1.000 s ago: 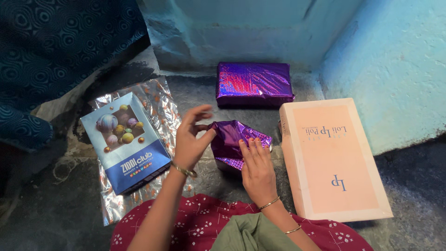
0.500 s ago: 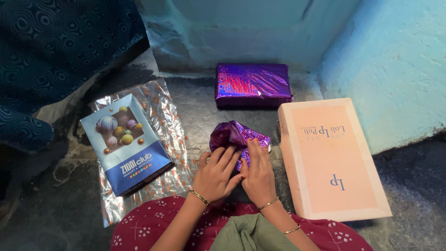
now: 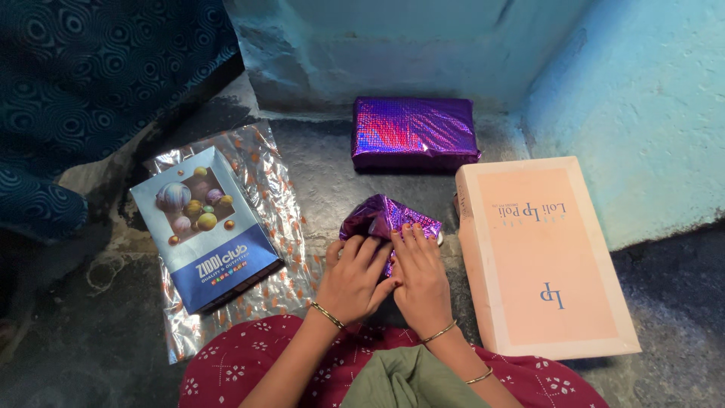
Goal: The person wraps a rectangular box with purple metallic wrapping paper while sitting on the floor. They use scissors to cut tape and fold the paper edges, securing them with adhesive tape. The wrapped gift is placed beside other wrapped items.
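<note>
A small parcel in shiny purple wrapping paper (image 3: pixel 381 215) lies on the dark stone floor just in front of me. My left hand (image 3: pixel 353 278) presses flat on its near left side, fingers together over the paper. Beside it, my right hand (image 3: pixel 420 276) presses down on the parcel's near right side. Both hands touch each other at the thumbs and hide the parcel's near half. Thin gold bangles sit on both wrists.
A larger box wrapped in purple foil (image 3: pixel 414 132) rests by the blue wall. A long peach cardboard box (image 3: pixel 540 257) lies to the right. At left a blue printed box (image 3: pixel 205 227) sits on a silver dotted wrapping sheet (image 3: pixel 276 189). Dark patterned fabric (image 3: pixel 91 83) fills the upper left.
My left hand, raised with fingers spread a second ago, has come down onto the purple paper beside my right hand. The loose paper flap is now folded down.
</note>
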